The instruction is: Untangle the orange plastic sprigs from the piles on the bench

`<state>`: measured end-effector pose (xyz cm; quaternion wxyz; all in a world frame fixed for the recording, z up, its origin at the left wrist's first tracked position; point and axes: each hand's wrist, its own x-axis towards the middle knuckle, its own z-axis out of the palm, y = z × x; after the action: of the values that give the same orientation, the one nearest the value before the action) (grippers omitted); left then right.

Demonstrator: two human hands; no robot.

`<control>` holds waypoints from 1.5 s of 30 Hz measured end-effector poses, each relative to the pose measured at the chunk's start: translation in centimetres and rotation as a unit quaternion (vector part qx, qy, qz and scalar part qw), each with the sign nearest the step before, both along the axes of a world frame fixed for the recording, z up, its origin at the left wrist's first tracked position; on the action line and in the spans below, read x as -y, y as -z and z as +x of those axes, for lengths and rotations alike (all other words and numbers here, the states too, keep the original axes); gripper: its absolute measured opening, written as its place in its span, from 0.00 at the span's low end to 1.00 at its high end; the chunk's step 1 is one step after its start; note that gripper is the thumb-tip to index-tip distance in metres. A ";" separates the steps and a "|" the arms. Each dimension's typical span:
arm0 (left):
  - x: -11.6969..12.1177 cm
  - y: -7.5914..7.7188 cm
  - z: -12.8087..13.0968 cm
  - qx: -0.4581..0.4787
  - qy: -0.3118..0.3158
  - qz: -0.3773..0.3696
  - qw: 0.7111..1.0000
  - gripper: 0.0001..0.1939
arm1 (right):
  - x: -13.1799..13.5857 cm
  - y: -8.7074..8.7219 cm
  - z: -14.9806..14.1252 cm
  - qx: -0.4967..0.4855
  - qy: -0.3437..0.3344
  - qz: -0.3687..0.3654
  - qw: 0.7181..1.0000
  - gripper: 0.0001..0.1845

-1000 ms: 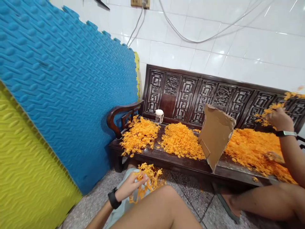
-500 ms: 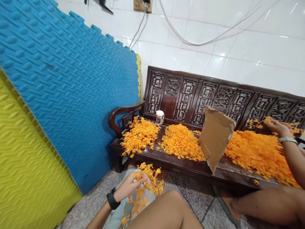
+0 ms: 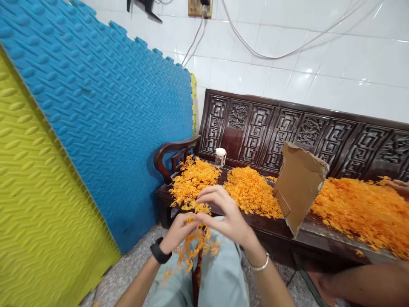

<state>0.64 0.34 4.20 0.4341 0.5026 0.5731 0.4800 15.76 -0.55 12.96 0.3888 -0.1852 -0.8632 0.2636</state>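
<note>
My left hand (image 3: 179,232), with a black watch on the wrist, pinches a bunch of orange plastic flowers (image 3: 198,243) above my lap. The lower strands of the bunch dangle, partly blurred, between my light blue trouser legs. My right hand (image 3: 225,215), wearing a silver bangle, curves its fingers over the top of the same bunch. Its thumb meets the flowers beside my left fingertips; the exact contact is hard to make out. Behind my hands, a left pile (image 3: 194,177) and a middle pile (image 3: 252,192) of such orange pieces lie on the dark carved wooden bench (image 3: 233,143).
A cardboard sheet (image 3: 297,183) stands upright on the bench, beside a larger orange heap (image 3: 364,213). A lidded cup (image 3: 220,157) is near the backrest. Blue foam mats (image 3: 111,119) line the left. Another person's hand (image 3: 399,185) and leg (image 3: 364,283) show at right.
My right hand has come into view and moved to the flowers in my left hand. The view has shifted slightly left. The other person's hand has moved toward the right edge.
</note>
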 end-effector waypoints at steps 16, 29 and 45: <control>-2.6 2.3 4.0 -0.076 -0.023 0.118 0.990 0.25 | -12.0 4.6 4.4 -0.106 0.040 -0.211 0.971 0.09; -3.2 8.0 7.1 -0.067 -0.047 0.065 0.995 0.24 | -15.4 10.7 7.2 -0.134 -0.016 -0.427 0.894 0.16; -5.0 11.3 12.2 -0.011 0.012 0.036 0.999 0.23 | -15.9 14.4 7.4 -0.272 0.384 -0.138 0.872 0.08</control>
<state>12.81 5.31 -7.05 0.4150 0.5305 0.5539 0.4895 23.13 15.36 -1.45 0.6490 -0.4746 -0.5396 0.2498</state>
